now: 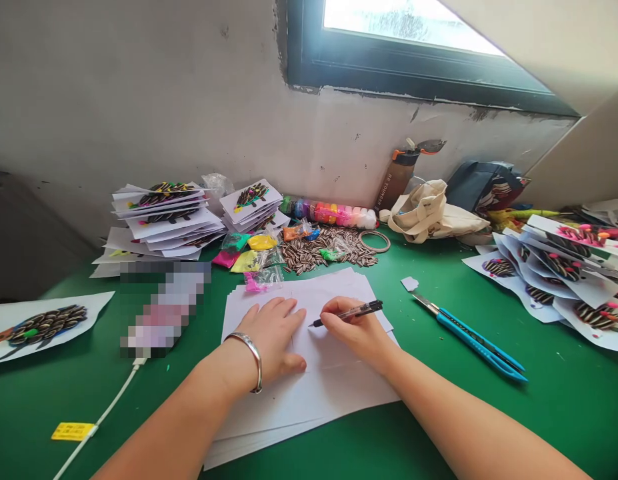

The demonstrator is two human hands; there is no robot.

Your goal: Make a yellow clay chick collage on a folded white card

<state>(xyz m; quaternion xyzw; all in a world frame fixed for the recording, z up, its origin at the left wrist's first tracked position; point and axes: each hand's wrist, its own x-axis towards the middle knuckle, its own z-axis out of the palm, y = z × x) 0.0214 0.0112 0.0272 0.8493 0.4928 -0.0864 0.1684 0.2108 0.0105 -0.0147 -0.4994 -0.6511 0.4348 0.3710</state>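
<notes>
A stack of white paper sheets (309, 407) lies in front of me on the green table. My left hand (271, 337) rests flat on the top sheet, fingers stretched out, with a silver bangle round the wrist. In my right hand (356, 333) is a black pen (363, 310), pinched between thumb and fingers. Its tip points left, at or just above the paper; whether it touches I cannot tell. Faint lines show on the sheet near the tip.
Right of the paper lies a blue utility knife (481, 343) with its blade out. Sunflower seeds (313, 250), clay packets (261, 242) and a tape ring (375, 241) sit behind. Seed-picture stacks (161, 223) stand left and right. A white cable (116, 403) crosses the left side.
</notes>
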